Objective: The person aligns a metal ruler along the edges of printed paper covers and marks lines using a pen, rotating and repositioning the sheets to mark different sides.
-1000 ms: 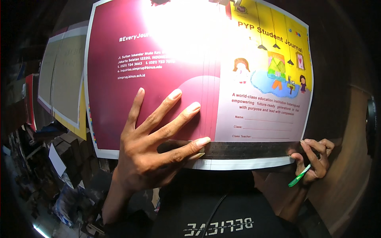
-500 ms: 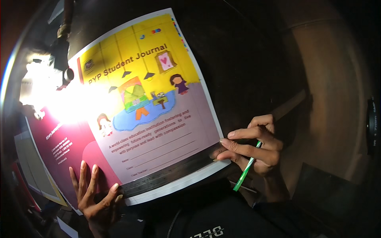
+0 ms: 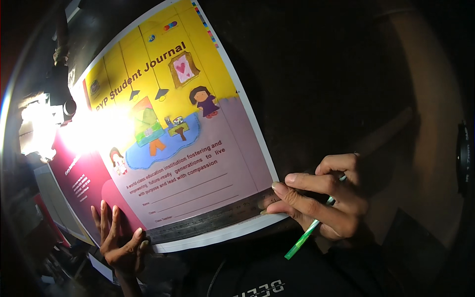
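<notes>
**Ruler (image 3: 198, 222) along the lower edge of a printed sheet (image 3: 250, 143), with lamp glare over part of it**

The printed sheet lies slanted on the dark tabletop (image 3: 316, 84), its lower edge close to the person's black shirt (image 3: 282, 267). One half is maroon; the other is yellow above and mauve below, with childlike drawings and blank lines. The dark ruler lies across the sheet near the bottom, leaving a white strip of margin below it.

The left hand (image 3: 118, 245) has its fingers spread apart on the maroon half, with one fingertip at the ruler's left end. The right hand's grip is closed around a green and white pen (image 3: 307, 237), which slants down out of the fingers; its fingertips are at the ruler's right end and the sheet's edge.

The main obstacle to the view is a glaring lamp (image 3: 37, 126) at the left: its light washes out the upper maroon half and part of the drawings beside it. A dark stand (image 3: 60, 49) rises near it. Beyond the sheet's left edge, partly covered, are a greyish page (image 3: 62, 195) and something red (image 3: 48, 218), with a white card (image 3: 100, 267) lower down. A black round object (image 3: 462, 158) shows at the far right; shadow hides what it is.
</notes>
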Demonstrator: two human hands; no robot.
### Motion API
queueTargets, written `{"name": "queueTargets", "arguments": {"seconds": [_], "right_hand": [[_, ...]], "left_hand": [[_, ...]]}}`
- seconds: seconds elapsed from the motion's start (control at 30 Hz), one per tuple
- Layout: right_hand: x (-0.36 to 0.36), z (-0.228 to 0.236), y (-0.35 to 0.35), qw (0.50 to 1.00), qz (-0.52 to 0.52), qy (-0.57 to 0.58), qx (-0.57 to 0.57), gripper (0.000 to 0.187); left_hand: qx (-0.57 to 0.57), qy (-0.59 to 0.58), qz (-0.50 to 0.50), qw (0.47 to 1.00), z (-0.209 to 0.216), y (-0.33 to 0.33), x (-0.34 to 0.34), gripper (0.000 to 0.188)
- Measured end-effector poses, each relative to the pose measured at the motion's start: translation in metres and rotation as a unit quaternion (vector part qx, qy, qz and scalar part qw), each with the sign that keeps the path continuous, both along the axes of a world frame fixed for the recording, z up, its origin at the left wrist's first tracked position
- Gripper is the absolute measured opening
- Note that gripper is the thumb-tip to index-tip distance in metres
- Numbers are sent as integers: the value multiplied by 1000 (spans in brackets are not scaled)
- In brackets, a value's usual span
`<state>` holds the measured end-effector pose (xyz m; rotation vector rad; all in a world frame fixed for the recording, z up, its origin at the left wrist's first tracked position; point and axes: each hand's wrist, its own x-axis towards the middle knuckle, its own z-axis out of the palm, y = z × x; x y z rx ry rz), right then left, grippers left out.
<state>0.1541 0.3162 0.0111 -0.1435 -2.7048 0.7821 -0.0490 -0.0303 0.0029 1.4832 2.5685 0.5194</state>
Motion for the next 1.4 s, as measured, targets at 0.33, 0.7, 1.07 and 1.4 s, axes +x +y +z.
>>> {"name": "queueTargets", "arguments": {"seconds": [0.33,0.7,1.07,1.4], "right_hand": [[1,-7,1,1000,-4,28,-5,27],[-9,27,30,998,-21,-11,62,41],[50,71,83,984,-143,-97,49,32],[64,110,89,916,-400,19,-11,29]], "left_hand": [[6,-4,-3,1000,-2,-3,-2,26],[29,103,38,994,45,-14,41,27],[-108,-60,421,898,37,64,-35,70],[24,-96,-278,955,9,133,-68,61]]}}
